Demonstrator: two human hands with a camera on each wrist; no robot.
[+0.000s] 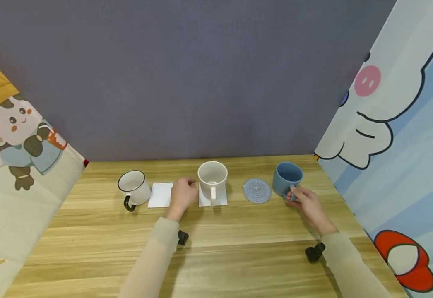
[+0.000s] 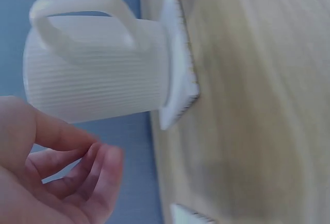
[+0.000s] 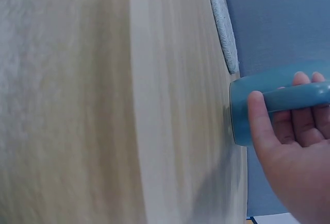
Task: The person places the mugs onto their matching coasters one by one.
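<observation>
My right hand (image 1: 306, 203) grips the handle of a blue mug (image 1: 287, 178) at the right. In the right wrist view its fingers pass behind the handle, with the thumb along the handle's near side. A round grey-blue woven coaster (image 1: 257, 191) lies just left of this mug. My left hand (image 2: 67, 167) holds nothing; its fingers are loosely bent and the tips come close together. Beside it a white ribbed mug (image 2: 98, 69) stands upright on a white square coaster (image 2: 180, 64), apart from the fingers, its handle facing me.
A second white square coaster (image 1: 159, 195) lies left of my left hand, partly covered by it. Farther left stands a white mug (image 1: 136, 190) with a dark rim and black handle. All rest on a wooden table (image 1: 239, 265) before a grey partition (image 1: 201, 82).
</observation>
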